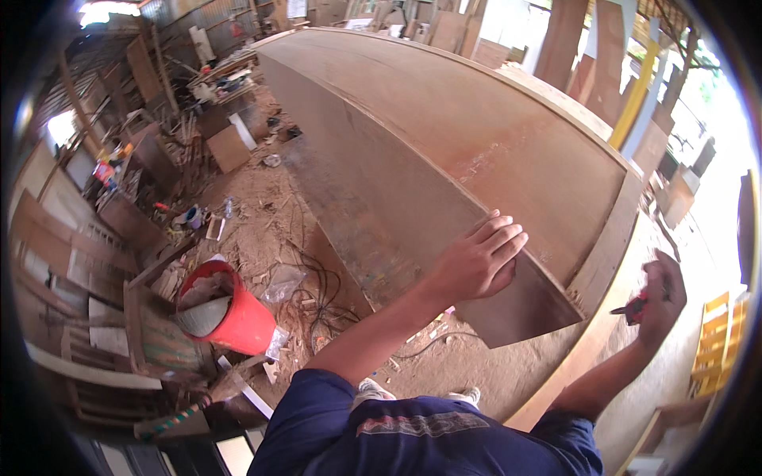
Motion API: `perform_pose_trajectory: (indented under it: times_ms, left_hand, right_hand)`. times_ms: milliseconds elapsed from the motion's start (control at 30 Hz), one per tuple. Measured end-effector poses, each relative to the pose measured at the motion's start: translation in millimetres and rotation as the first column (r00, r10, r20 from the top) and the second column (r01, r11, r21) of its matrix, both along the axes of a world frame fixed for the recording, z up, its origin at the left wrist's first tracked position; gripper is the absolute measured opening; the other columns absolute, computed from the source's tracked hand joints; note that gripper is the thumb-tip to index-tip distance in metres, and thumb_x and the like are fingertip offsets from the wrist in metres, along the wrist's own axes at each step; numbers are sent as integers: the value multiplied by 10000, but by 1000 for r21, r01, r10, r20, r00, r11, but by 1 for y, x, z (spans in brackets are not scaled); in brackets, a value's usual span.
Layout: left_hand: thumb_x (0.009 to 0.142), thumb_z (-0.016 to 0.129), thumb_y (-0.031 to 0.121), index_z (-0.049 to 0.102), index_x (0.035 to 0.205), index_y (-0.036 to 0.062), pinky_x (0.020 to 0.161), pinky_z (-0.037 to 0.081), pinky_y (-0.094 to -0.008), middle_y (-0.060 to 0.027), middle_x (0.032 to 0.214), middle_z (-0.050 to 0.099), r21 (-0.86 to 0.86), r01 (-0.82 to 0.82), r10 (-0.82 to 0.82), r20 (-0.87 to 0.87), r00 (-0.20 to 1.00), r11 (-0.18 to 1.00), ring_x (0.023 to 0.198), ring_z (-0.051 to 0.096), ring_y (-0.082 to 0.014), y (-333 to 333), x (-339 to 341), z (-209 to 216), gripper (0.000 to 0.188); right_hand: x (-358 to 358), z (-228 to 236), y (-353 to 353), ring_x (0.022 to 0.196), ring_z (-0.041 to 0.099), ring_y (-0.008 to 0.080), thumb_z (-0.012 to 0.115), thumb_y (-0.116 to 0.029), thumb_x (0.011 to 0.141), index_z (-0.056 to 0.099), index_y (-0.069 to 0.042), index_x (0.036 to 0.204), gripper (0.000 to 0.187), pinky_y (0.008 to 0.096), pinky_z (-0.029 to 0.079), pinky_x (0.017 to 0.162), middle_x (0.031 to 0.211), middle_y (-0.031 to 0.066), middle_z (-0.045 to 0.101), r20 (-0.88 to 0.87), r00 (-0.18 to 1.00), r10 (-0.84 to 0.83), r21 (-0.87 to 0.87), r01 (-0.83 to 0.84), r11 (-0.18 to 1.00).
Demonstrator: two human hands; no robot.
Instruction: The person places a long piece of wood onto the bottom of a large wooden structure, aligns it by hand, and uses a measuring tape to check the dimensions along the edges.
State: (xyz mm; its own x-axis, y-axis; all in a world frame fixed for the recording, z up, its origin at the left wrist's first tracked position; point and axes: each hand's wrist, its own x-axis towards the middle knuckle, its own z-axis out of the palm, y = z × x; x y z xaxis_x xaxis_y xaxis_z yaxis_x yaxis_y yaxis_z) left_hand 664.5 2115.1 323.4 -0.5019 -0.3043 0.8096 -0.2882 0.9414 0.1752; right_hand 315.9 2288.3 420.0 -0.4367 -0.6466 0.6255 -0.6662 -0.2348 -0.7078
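A long, box-like wooden carcass (548,159) with a raised rim and brown plywood faces stretches away in front of me. Its near edge is under my left hand (486,252), whose fingers curl over the top and grip it. To the right, beyond the carcass's near corner, my right hand (665,292) is closed round a small red hand tool (635,308) with a dark pointed tip. The palm hides most of that tool, so its exact kind is unclear. The tool and the carcass are apart.
A red bucket (252,321) with greyish contents stands on the littered floor at left. Dark cables (321,289) and wood scraps lie beside it. Wooden frames (67,254) lean at far left. Tall boards (563,40) stand at the back right, and a yellow slatted piece (718,341) at far right.
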Motion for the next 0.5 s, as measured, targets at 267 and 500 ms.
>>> perform_pose_trajectory:
  times_ms: [267,500]
  left_hand:
    - [920,719,163,549,1566,-20,1377,283,-531,-215,1672,510,81,163,-173,137,975,983,1594,441,-390,-24,59,-7,693]
    - [948,727,185,564,1543,-39,1364,306,-551,-238,1662,514,226,-71,30,181,983,972,1577,464,-407,-86,179,-35,657]
  right_hand:
    - [212,8,-86,752,733,235,833,-141,904,832,-8,1082,223,370,576,768,828,145,750,-295,952,84,378,36,925]
    - [244,9,-112,635,655,278,907,-224,827,794,1,874,256,415,529,668,698,157,689,-300,950,-86,498,233,835]
